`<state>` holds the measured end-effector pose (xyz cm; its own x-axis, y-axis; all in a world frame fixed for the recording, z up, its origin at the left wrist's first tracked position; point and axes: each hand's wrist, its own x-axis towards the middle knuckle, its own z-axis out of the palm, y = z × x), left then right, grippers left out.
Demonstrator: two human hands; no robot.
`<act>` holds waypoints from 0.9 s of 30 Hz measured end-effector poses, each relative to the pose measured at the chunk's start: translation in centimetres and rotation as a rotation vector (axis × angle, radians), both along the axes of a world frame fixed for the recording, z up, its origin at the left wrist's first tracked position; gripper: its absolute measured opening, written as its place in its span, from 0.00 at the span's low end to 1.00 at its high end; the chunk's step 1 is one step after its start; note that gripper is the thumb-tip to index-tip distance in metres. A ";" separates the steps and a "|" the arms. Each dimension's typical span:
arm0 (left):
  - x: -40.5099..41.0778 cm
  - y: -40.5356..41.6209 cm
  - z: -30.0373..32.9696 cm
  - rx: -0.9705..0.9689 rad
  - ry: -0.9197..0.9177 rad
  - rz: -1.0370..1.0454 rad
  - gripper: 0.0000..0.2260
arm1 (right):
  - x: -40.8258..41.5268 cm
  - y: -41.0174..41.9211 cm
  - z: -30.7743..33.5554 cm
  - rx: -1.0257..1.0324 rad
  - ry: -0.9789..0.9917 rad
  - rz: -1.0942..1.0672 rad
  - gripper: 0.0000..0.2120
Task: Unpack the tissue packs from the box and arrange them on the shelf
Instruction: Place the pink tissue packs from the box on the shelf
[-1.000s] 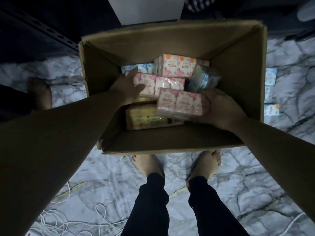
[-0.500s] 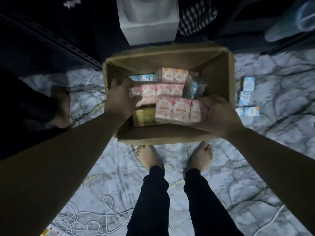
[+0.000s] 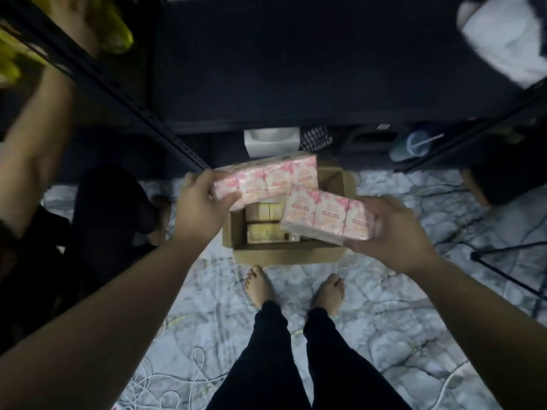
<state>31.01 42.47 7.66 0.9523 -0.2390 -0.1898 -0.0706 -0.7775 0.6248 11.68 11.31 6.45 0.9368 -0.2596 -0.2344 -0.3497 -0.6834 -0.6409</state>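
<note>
pink tissue packs (image 3: 266, 180), clear-wrapped in rows, gripped by both hands (image 3: 201, 211).

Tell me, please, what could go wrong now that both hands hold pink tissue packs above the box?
1. The left hand grips its pink pack only at one end, so the long free end may sag or slip out.
2. The white cord lies loose on the floor near the bare feet; a step back may snag it.
3. The dark shelf post stands close on the left; a raised pack may knock it.
</note>
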 end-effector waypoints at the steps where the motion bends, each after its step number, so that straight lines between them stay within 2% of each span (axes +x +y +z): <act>1: -0.3 0.1 1.6 -0.018 -0.017 0.008 0.19 | -0.2 -0.2 1.5 -0.001 -0.021 0.001 0.38; 6: -1.8 0.5 9.3 -0.105 -0.157 0.018 0.18 | -2.0 -1.6 7.8 -0.044 -0.171 -0.025 0.36; 12: -1.9 0.6 16.7 -0.090 -0.347 0.043 0.20 | -2.9 -3.7 13.3 -0.076 -0.287 -0.085 0.37; 20: -1.8 0.2 23.4 -0.148 -0.545 0.092 0.21 | -0.2 -6.7 20.3 -0.059 -0.461 -0.159 0.37; 27: -1.5 -0.3 28.4 -0.217 -0.631 0.152 0.20 | 2.0 -7.0 26.1 -0.025 -0.532 -0.202 0.35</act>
